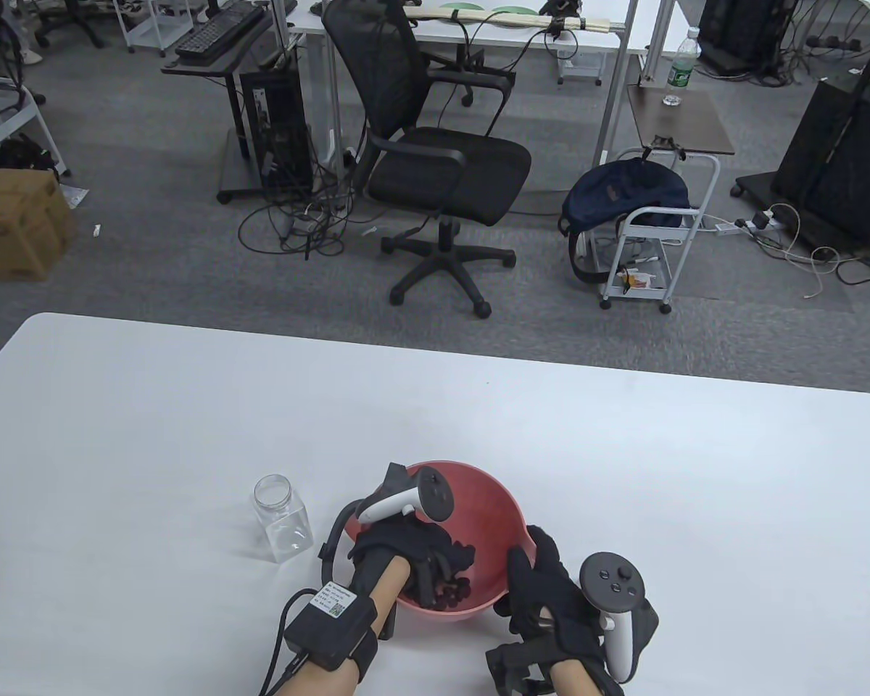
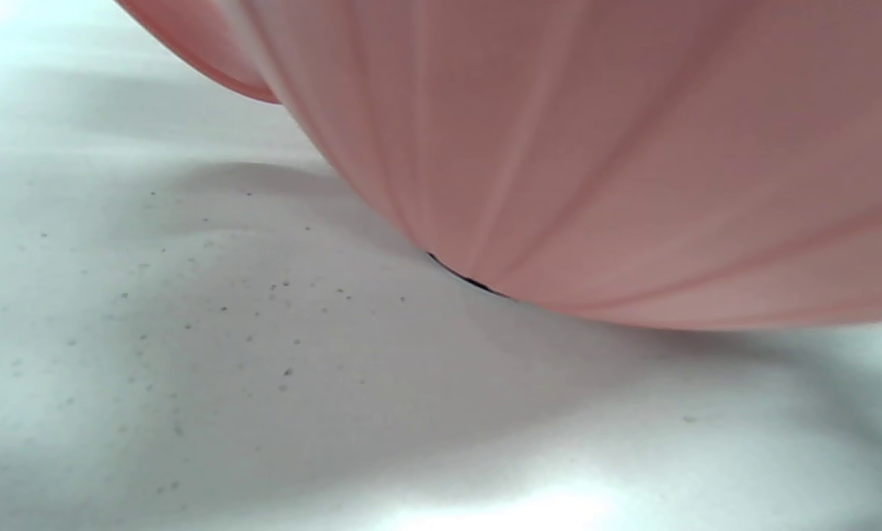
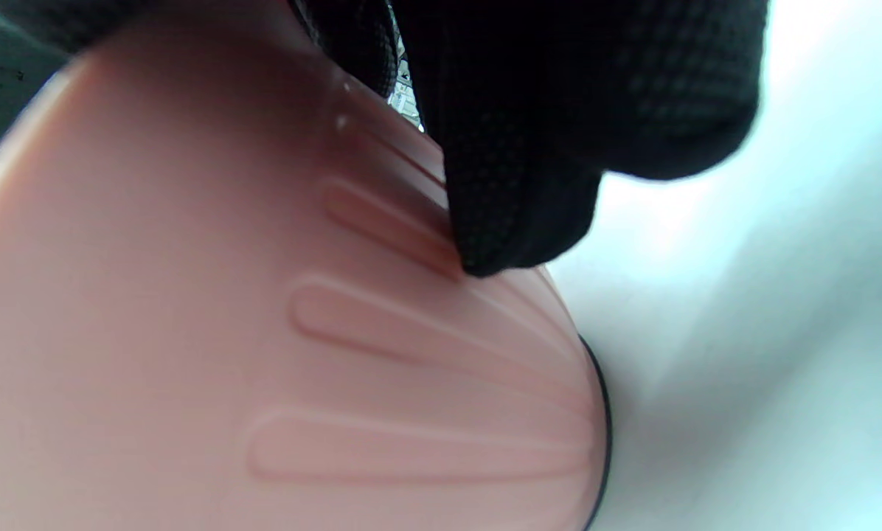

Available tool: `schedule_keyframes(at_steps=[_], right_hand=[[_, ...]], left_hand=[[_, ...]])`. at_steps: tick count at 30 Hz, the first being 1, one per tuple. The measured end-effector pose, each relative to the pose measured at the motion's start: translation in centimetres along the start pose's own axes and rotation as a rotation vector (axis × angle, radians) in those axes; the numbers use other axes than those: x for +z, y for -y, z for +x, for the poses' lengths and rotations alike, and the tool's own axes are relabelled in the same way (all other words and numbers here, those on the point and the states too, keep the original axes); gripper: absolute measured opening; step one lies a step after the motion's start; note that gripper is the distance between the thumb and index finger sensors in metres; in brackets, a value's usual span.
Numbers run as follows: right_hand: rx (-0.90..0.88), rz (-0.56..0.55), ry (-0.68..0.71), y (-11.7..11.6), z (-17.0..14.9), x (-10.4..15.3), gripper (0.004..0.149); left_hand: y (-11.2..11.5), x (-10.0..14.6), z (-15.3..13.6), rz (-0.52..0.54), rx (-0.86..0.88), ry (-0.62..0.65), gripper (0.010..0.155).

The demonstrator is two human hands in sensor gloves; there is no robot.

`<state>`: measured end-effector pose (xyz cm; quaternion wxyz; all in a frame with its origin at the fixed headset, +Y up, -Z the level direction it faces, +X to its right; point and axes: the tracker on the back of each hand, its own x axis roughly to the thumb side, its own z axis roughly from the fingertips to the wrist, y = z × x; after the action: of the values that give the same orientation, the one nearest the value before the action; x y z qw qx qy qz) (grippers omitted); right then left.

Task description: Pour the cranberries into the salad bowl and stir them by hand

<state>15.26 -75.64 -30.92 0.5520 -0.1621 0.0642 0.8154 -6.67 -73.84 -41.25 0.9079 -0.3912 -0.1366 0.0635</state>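
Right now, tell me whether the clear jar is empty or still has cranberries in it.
Empty. The clear jar stands upright and lidless left of the bowl, see-through with nothing dark inside; the cranberries lie in the bowl.

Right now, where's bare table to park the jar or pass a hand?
Free: the table left of and behind the jar, and all right of the right hand. Crowded: near edge, where jar, left hand and bowl cluster.
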Motion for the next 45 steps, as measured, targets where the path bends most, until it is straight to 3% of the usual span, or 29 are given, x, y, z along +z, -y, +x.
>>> schedule_keyframes(at_steps=[10, 27, 45], right_hand=[[-0.001, 0.001, 0.003, 0.01, 0.00, -0.02, 0.064], [-0.001, 0.000, 0.004, 0.04, -0.02, -0.03, 0.064], [-0.003, 0.000, 0.005, 0.02, -0.03, -0.01, 0.064]], left_hand=[[0.23, -0.22, 0.26, -0.020, -0.038, -0.004, 0.060], [0.12, 0.13, 0.81, 0.031, -0.034, 0.117, 0.061], [0.16, 0.11, 0.73, 0.045, -0.024, 0.133, 0.060]])
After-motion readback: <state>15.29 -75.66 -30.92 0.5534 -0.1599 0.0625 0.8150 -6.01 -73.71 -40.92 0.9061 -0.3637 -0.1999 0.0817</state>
